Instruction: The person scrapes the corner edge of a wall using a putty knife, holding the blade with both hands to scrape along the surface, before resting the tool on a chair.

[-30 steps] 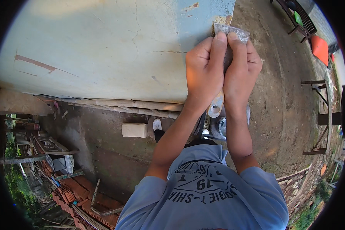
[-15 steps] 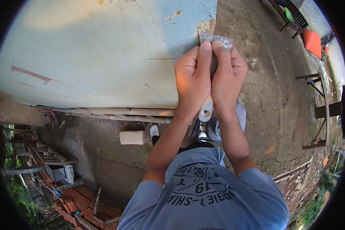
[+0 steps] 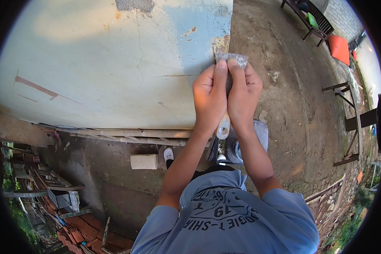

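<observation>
The ground (image 3: 283, 97) extends to the right of the wall (image 3: 106, 72) and below it. The wall is painted pale cream, with a light-blue band along its right edge. Bamboo poles (image 3: 127, 132) run along the lower edge of the wall. A dark slatted bench (image 3: 321, 20) stands well to the right of the wall; an orange panel (image 3: 339, 50) is near the bench, also right of the wall. A pale block (image 3: 144, 161) lies below the wall. The left hand (image 3: 211, 95) is positioned at the wall's right edge; the right hand (image 3: 244, 95) is beside it, farther from the wall. The fingers of both hands are clamped on the scraper (image 3: 240, 61), thumbs side by side on its blade. The scraper is at the wall's right edge, blade uppermost; blade-to-wall contact cannot be determined. A chipped patch (image 3: 221, 43) is on the wall, just above the blade.
</observation>
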The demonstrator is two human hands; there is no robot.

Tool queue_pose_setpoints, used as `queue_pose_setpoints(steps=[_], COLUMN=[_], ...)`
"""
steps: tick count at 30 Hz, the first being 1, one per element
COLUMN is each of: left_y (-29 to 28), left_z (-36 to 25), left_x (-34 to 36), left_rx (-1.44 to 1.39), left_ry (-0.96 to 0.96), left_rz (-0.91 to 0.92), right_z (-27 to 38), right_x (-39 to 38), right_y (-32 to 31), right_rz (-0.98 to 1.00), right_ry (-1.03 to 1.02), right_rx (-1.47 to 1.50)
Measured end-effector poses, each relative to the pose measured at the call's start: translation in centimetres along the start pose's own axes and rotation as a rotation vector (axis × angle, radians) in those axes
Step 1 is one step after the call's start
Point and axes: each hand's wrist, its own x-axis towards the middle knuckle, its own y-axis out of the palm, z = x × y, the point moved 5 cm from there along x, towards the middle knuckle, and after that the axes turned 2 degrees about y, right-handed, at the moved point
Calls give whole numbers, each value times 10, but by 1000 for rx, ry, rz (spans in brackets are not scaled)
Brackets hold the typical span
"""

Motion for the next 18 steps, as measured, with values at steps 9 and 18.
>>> queue_pose_setpoints(steps=[9,18], left_y=[-4,-54], left_z=[0,9], left_x=[7,-48], left_rx=[-55,793], left_ry=[29,-410], left_rz=[-35,699], right_z=[5,-160], right_x=[5,-106], right_y=[11,-162], right_rz=[9,5], right_ry=[-26,826], right_rx=[-25,-201])
